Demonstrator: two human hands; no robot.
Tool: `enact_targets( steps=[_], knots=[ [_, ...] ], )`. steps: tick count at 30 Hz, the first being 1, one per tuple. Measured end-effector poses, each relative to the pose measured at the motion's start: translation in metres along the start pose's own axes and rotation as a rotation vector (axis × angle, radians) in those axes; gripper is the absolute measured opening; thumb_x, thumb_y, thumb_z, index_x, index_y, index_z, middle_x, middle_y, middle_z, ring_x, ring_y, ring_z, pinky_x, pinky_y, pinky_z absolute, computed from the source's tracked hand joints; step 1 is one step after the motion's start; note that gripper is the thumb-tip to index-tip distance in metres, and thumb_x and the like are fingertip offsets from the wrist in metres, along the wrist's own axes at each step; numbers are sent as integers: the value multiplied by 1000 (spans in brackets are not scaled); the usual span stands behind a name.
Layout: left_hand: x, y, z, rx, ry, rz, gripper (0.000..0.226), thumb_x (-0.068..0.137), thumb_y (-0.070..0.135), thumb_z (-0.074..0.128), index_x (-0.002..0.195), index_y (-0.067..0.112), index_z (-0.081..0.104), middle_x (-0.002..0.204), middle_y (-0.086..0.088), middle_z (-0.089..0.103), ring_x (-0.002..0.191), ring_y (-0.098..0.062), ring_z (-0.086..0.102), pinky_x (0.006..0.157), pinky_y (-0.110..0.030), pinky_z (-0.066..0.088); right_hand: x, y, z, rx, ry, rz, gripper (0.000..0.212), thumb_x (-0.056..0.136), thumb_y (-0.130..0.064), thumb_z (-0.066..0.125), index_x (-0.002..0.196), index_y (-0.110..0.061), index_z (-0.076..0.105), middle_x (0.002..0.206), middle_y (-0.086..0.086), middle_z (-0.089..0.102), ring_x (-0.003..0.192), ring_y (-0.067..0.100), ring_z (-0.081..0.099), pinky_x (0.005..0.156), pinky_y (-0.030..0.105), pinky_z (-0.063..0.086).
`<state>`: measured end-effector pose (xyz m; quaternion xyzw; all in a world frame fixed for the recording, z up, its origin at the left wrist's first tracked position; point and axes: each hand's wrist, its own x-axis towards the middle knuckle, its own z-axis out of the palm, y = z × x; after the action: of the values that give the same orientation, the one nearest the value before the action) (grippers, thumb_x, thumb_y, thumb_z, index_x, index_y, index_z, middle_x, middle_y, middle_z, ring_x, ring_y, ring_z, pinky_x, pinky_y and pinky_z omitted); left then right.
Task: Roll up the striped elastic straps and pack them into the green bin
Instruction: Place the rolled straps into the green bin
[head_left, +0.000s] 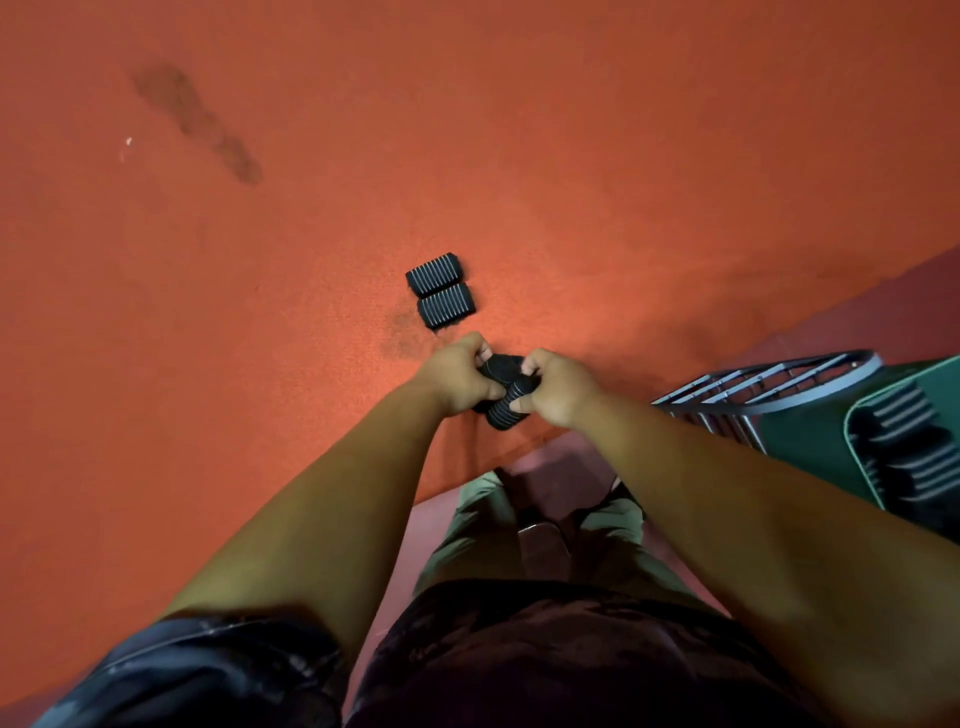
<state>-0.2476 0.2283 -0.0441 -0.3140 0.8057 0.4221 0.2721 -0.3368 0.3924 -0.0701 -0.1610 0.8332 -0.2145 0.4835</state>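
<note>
The work surface (571, 130) is a broad orange-red sheet with a fine, felt-like grain, filling the far and left parts of the view. At far left it carries a long dark stain (197, 122) running diagonally, with a small white fleck (128, 141) just left of it. A fainter dark smudge (402, 332) lies nearer the middle.

Near the centre, two rolled straps (440, 290), black with thin pale stripes, lie side by side on the surface and touch each other. They are just beyond the hands.

The left hand (457, 376) and the right hand (558, 387) are close together at the near edge of the surface. Both have their fingers curled round one striped strap (506, 410), which is bunched between them, with a rolled part showing below the knuckles. Both forearms are bare. A dark sleeve (197, 670) shows at near left, and olive trousers (478, 525) show below the hands.

To the right the surface ends in a straight edge above a maroon floor (909, 306). There stands a grey slatted rack (769, 384). Just right of it is the green bin (850, 441) at the frame edge, with more rolled striped straps (914, 452) packed inside in rows.
</note>
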Motion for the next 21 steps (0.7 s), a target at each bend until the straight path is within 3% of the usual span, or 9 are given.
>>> enact_targets(
  steps=[4,6,9,15,17,19,21],
  knots=[
    [-1,52,1,40,-1,48,42,78,16,88,105,18,56,85,4,68,79,-20,64,70,-33,50,-22,15,-51,8,50,13,40,78,-27,93,103,-19,63,99,0,71,88,21,64,64,30,41],
    [1,83,3,33,-31,92,45,81,16,88,114,18,57,86,8,67,77,-14,63,69,-28,49,-33,26,-79,20,83,11,39,77,-28,93,99,-20,62,96,0,72,85,19,64,64,31,41],
    [5,132,11,19,-104,168,48,83,15,89,122,20,62,94,4,69,82,-17,66,69,-24,51,-51,49,-118,71,126,16,41,76,-25,94,94,-22,58,95,2,72,85,21,65,72,35,48],
    [14,232,42,155,-145,279,45,77,25,96,101,20,58,90,-10,72,68,-26,67,60,-36,57,-105,111,-191,187,282,97,47,75,-28,94,105,-15,61,102,9,74,93,27,69,89,44,56],
    [13,268,61,212,-158,333,47,80,27,95,103,17,55,88,-11,71,63,-27,67,56,-38,57,-127,140,-211,263,331,138,47,74,-30,95,103,-16,60,102,10,74,90,28,71,84,44,58],
    [13,300,84,264,-168,389,47,82,29,93,103,16,53,84,-10,70,56,-25,64,50,-32,54,-150,169,-225,314,374,177,47,78,-30,93,105,-16,57,101,10,72,79,24,68,70,37,56],
    [14,329,111,306,-182,439,45,85,28,91,102,17,51,79,-10,68,49,-23,61,42,-25,48,-172,198,-234,353,426,223,46,80,-33,92,102,-20,53,97,13,72,78,28,72,66,41,58]
  ],
)
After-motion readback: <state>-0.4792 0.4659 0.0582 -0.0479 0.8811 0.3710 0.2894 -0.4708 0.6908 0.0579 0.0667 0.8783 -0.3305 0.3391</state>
